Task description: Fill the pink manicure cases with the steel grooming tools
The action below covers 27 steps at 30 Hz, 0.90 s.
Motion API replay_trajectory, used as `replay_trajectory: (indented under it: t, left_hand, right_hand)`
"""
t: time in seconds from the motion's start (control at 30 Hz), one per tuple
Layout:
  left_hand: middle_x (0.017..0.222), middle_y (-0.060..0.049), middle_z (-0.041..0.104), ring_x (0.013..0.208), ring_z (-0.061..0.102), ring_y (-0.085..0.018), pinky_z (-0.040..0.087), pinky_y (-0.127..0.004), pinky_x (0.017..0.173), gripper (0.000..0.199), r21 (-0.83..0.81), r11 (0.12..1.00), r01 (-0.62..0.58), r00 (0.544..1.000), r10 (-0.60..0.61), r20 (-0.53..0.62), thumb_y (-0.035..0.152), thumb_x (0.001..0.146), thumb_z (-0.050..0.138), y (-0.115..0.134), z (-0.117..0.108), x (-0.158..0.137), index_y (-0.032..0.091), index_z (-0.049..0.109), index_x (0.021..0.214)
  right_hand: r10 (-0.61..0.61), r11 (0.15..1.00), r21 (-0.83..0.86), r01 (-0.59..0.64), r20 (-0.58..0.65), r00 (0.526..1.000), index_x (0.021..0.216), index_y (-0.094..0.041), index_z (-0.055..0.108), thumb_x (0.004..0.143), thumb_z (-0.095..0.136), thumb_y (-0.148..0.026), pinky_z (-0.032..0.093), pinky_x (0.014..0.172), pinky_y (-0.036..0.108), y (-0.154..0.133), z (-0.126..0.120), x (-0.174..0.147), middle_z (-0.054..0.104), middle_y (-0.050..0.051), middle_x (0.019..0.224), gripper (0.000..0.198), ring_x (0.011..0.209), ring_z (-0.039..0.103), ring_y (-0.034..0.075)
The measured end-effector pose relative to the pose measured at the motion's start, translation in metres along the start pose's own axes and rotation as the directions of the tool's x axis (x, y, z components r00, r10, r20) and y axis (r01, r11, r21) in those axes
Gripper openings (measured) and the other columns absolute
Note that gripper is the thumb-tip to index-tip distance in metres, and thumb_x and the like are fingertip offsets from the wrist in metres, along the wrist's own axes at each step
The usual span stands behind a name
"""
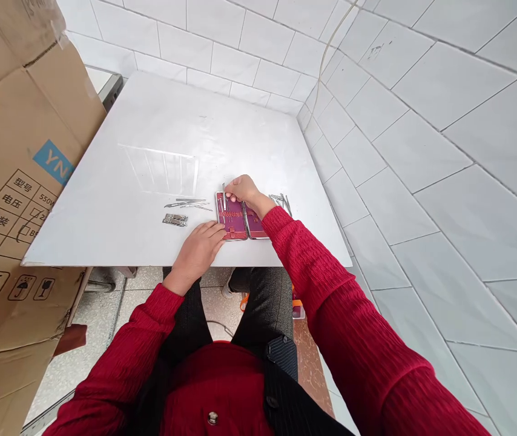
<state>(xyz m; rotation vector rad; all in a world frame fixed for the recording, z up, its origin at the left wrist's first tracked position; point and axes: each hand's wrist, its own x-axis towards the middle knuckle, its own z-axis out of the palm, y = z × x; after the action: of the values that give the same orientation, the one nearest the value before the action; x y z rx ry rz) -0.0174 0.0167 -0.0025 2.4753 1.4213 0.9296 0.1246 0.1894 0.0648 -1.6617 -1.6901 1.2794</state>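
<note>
An unfolded manicure case (237,225) with a purple-red lining and elastic loops lies near the table's front edge. My right hand (241,189) is above its left half, fingers pinched round a slim flat metal manicure tool (224,198) that stands along the loops. My left hand (200,248) lies at the case's lower left edge, fingers stretched out and touching it. Left of the case are several thin metal tools (189,203) and nail clippers (175,220). More metal tools (282,202) lie beyond the case's right half, partly hidden by my right forearm.
The white table (167,121) meets a tiled wall (404,151) at the back and right. A large cardboard box (17,181) stands against its left side. A thin cable (321,72) runs down the wall corner. My legs are under the front edge.
</note>
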Motion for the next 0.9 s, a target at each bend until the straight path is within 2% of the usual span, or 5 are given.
replay_trajectory:
  t: [0.13, 0.3, 0.53, 0.7, 0.9]
  left_hand:
    - [0.134, -0.012, 0.068, 0.130, 0.058, -0.029, 0.047, -0.052, 0.113, 0.032, 0.008, 1.000, 0.010, 1.000, -0.010, 0.009, 0.029, 0.105, 0.046, 0.001, -0.002, 0.000, 0.016, 0.069, 0.124]
    - [0.135, -0.011, 0.068, 0.130, 0.058, -0.029, 0.048, -0.054, 0.112, 0.033, -0.009, 1.000, 0.029, 0.999, -0.028, 0.021, 0.030, 0.105, 0.045, 0.003, -0.004, 0.001, 0.020, 0.069, 0.125]
    - [0.136, -0.010, 0.067, 0.132, 0.057, -0.028, 0.048, -0.052, 0.113, 0.032, 0.011, 1.000, 0.025, 0.999, -0.026, 0.037, 0.031, 0.105, 0.046, 0.005, -0.006, 0.003, 0.019, 0.068, 0.125]
    - [0.136, -0.010, 0.068, 0.133, 0.057, -0.028, 0.047, -0.051, 0.114, 0.031, 0.022, 0.999, 0.024, 0.999, -0.025, 0.031, 0.031, 0.105, 0.046, 0.005, -0.006, 0.003, 0.019, 0.068, 0.123]
    - [0.136, -0.009, 0.068, 0.131, 0.058, -0.028, 0.048, -0.052, 0.113, 0.031, 0.022, 0.999, 0.031, 0.999, -0.032, 0.035, 0.032, 0.105, 0.046, 0.005, -0.007, 0.003, 0.021, 0.068, 0.124]
  right_hand:
    - [-0.029, 0.988, 0.153, 0.028, 0.005, 1.000, 0.054, -0.015, 0.056, 0.083, 0.061, -0.003, 0.026, 0.037, 0.015, 0.010, -0.011, -0.005, 0.056, -0.003, 0.044, 0.032, 0.037, 0.044, 0.004]
    - [-0.043, 0.970, 0.242, 0.032, 0.042, 0.998, 0.056, -0.015, 0.057, 0.084, 0.066, -0.008, 0.023, 0.037, 0.014, 0.030, -0.027, -0.018, 0.053, -0.004, 0.044, 0.030, 0.037, 0.042, 0.003]
    - [-0.114, 0.932, 0.348, 0.106, 0.003, 0.994, 0.062, -0.015, 0.060, 0.080, 0.069, -0.008, 0.028, 0.038, 0.015, 0.035, -0.021, -0.018, 0.061, -0.004, 0.054, 0.021, 0.037, 0.043, 0.003]
    - [-0.188, 0.946, 0.269, 0.180, 0.002, 0.982, 0.062, -0.014, 0.060, 0.080, 0.063, -0.005, 0.032, 0.042, 0.014, 0.023, -0.013, -0.007, 0.061, -0.004, 0.053, 0.020, 0.038, 0.044, 0.003]
    - [-0.174, 0.976, 0.134, 0.169, 0.025, 0.984, 0.059, -0.015, 0.060, 0.077, 0.063, -0.008, 0.034, 0.044, 0.014, 0.023, -0.003, 0.011, 0.061, -0.003, 0.051, 0.020, 0.039, 0.046, 0.004]
